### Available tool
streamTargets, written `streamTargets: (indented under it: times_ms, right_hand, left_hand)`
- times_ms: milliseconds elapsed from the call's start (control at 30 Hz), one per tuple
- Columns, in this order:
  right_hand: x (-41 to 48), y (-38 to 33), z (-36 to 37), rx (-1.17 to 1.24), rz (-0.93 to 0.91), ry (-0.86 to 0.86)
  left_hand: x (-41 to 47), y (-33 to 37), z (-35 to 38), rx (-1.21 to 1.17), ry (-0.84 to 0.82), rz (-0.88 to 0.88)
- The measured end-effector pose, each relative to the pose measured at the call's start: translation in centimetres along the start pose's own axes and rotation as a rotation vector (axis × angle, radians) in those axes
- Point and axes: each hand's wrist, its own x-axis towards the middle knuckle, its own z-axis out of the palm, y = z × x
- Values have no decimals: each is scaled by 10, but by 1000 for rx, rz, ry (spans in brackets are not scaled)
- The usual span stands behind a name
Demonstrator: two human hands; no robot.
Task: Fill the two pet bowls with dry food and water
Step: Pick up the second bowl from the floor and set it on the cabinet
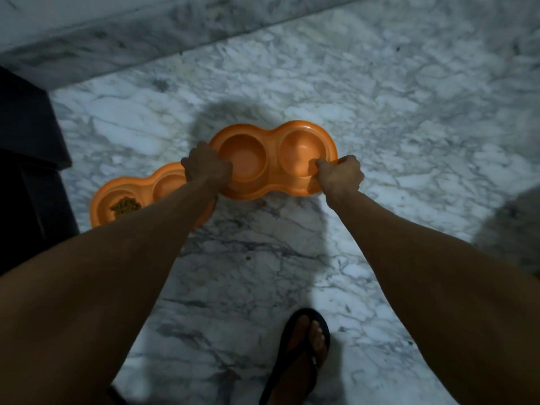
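Orange double bowl [273,165] lengthwise left-right, left hand [206,166], right hand [340,178] gripping ends

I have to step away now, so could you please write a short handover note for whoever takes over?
Left hand grips the left end of the held double bowl; right hand grips its right rim.
Both of its wells look free of food; whether either holds water I cannot tell.
The second double bowl lies on the marble floor, left, with dry food in one well.
Left: food and water for the remaining wells.
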Motion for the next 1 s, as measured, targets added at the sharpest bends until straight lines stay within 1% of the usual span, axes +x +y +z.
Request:
streamTargets:
  times_ms: [67, 233, 433, 567, 667, 800, 1000]
  right_hand:
    - [-20, -32, -22, 23, -5, -1]
    - [-87, -140, -96, 106, -52, -2]
    - [-190, -277, -208, 193, -132, 22]
    - [-265, -341, -275, 248, -147, 4]
    - [-320, -375, -315, 276, -169, -15]
    - [-392, -406, -353, 269, -237, -58]
    - [-498, -426, -370, 253, -333, -105]
  left_hand:
    - [-17, 13, -36, -90, -14, 1]
    - [-66, 61, -154, -227, 80, 35]
    - [-151, 125, -322, -392, 216, 79]
    - [-220, 149, -419, -459, 263, 78]
    - [-269, 148, -475, -499, 283, 95]
    - [-326, 134, -538, -534, 378, 40]
    - [-398, 80, -618, -493, 486, 90]
